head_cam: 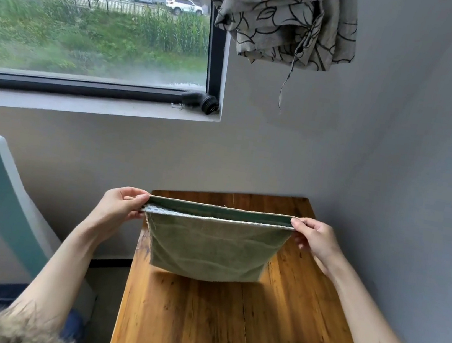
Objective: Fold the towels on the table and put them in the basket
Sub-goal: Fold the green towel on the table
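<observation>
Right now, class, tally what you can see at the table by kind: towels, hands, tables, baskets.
Towels: 1, green towel, held up by its top corners
Hands: 2, left hand, right hand
Tables: 1, wooden table
Baskets: 0 in view
Total: 4

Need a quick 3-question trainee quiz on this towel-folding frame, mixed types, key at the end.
1. True or false: the green towel lies flat on the wooden table.
2. Which grips the towel's top edge? A) left hand only B) right hand only C) both hands
3. Fill in: the patterned curtain hangs bunched to the ___ of the window.

Key:
1. False; it hangs doubled over, held above the table.
2. C; one hand pinches each top corner.
3. Right.
</observation>
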Action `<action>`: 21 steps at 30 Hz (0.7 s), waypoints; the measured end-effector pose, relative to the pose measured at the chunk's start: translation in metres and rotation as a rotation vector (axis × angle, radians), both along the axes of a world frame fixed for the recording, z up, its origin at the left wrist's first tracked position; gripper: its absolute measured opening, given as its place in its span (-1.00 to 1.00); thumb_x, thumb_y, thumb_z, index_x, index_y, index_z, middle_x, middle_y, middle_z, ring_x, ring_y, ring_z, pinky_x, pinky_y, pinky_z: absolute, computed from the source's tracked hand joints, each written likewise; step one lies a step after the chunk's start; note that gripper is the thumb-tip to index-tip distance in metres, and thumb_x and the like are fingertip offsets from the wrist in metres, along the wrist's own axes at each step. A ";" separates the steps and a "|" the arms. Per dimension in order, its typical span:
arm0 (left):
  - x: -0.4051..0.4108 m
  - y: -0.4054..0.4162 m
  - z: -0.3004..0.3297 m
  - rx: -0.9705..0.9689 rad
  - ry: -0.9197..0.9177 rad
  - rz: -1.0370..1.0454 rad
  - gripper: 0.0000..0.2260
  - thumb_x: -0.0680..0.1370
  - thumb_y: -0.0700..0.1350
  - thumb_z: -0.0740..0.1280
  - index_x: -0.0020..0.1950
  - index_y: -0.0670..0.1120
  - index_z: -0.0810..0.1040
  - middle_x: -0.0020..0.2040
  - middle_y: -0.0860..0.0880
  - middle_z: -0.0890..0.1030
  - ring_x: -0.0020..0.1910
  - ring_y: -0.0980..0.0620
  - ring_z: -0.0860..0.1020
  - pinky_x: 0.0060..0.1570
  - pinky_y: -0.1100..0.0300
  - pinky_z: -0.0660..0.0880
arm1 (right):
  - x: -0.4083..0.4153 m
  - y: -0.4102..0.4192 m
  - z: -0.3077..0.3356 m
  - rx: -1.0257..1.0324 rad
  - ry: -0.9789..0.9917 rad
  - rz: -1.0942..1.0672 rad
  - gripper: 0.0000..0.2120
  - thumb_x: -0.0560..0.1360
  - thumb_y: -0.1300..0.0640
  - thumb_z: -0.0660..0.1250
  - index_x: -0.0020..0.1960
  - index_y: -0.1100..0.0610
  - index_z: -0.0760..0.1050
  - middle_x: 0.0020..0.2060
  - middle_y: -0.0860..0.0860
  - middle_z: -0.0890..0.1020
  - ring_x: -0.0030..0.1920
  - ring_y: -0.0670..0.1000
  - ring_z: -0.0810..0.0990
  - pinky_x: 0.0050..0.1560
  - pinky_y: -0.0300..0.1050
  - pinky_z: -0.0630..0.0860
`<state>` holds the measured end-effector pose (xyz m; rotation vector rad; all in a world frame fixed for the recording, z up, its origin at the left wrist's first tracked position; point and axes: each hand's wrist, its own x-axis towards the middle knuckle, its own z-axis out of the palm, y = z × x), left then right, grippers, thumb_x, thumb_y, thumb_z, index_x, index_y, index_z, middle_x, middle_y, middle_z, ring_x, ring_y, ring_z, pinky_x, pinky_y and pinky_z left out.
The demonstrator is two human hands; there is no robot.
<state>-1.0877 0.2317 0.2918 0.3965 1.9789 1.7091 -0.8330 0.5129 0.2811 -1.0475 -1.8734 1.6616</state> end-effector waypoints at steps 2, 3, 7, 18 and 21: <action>0.000 0.001 0.002 0.021 -0.023 0.013 -0.93 0.55 -0.25 0.29 -0.09 -0.22 0.54 -0.26 -0.11 0.56 -0.44 0.21 0.55 -0.41 0.40 0.51 | -0.004 0.000 0.000 -0.168 0.064 -0.048 -0.89 0.52 0.23 0.30 -0.05 0.24 0.59 -0.26 0.08 0.59 -0.31 -0.04 0.50 -0.45 -0.32 0.44; -0.001 0.001 0.004 0.038 -0.058 0.012 -0.93 0.55 -0.25 0.29 -0.12 -0.20 0.54 -0.26 -0.10 0.55 -0.41 0.19 0.56 -0.39 0.40 0.52 | -0.005 0.000 0.000 -0.265 0.090 -0.074 -0.91 0.51 0.26 0.30 -0.06 0.24 0.58 -0.26 0.09 0.59 -0.30 -0.03 0.52 -0.45 -0.32 0.47; -0.003 0.001 0.010 0.105 -0.220 -0.010 -0.92 0.53 -0.28 0.30 -0.16 -0.20 0.54 -0.23 -0.12 0.56 -0.30 0.08 0.57 -0.33 0.37 0.55 | -0.005 0.005 -0.001 -0.518 0.137 -0.169 -0.96 0.49 0.28 0.32 -0.11 0.23 0.55 -0.28 0.12 0.59 -0.34 -0.01 0.57 -0.48 -0.29 0.49; -0.006 -0.007 0.012 0.038 -0.142 -0.200 -0.80 0.46 -0.45 0.30 -0.01 -0.22 0.57 -0.18 -0.09 0.69 -0.25 0.12 0.65 -0.26 0.37 0.55 | -0.004 0.004 0.005 -0.251 0.106 0.075 -0.77 0.45 0.46 0.27 0.07 0.27 0.49 -0.12 0.12 0.56 -0.10 0.01 0.54 -0.09 -0.24 0.48; -0.005 -0.007 0.009 -0.050 0.008 -0.235 -0.76 0.45 -0.43 0.33 0.02 -0.17 0.57 -0.14 -0.10 0.65 -0.25 0.12 0.60 -0.24 0.41 0.52 | -0.007 0.003 0.005 0.255 -0.109 0.051 -0.82 0.43 0.40 0.36 0.01 0.26 0.55 -0.14 0.05 0.59 -0.13 -0.06 0.54 -0.15 -0.38 0.45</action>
